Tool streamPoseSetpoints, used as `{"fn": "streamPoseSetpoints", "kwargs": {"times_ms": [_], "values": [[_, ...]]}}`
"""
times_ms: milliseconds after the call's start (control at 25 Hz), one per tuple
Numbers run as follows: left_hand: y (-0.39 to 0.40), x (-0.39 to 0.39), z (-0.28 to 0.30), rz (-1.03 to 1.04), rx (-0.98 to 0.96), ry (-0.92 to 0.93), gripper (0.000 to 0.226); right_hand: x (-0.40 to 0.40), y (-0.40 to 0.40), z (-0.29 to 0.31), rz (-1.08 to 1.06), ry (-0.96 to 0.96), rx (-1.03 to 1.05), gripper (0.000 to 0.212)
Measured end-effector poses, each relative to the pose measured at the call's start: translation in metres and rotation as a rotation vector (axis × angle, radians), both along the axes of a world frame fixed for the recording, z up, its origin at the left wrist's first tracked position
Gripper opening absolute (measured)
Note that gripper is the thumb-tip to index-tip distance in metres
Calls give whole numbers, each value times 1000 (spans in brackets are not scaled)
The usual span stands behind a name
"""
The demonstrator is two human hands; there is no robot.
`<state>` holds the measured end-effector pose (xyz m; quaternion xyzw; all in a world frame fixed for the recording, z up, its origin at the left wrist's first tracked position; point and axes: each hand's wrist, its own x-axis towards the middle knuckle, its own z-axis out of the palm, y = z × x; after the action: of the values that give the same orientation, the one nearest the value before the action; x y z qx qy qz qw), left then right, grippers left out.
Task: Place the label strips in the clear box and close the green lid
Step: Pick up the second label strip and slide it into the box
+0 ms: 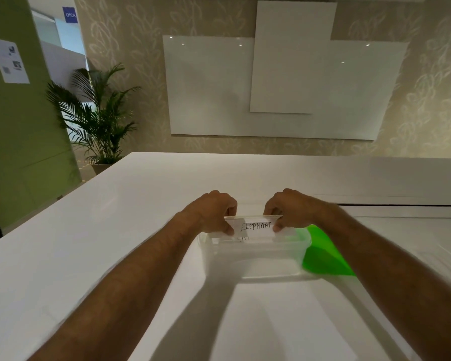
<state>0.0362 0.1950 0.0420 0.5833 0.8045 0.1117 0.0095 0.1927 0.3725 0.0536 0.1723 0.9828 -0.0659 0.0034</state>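
Together two hands (pixel 253 212), one label strip (pixel 254 226), one clear box (pixel 253 259), one green lid (pixel 323 256)

Both bare forearms reach forward from the bottom corners of the view and converge toward the middle, the wrists fairly straight. The left hand (pixel 214 212) is knuckles-up with its fingers curled under and its thumb pointing toward the other hand, pinching one end of a label strip (pixel 254 226). The right hand (pixel 288 211) mirrors it — fingers curled, thumb pressed on the strip's other end. The two hands sit level, near each other but apart; the fingertips themselves are mostly hidden, so their exact placement is unclear.
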Motion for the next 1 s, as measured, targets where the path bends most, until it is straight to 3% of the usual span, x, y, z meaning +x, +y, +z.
{"fn": "streamPoseSetpoints", "kwargs": {"times_ms": [1000], "values": [[38, -16, -26, 66, -225, 150, 43, -39, 16, -39, -4, -130, 46, 37]]}}
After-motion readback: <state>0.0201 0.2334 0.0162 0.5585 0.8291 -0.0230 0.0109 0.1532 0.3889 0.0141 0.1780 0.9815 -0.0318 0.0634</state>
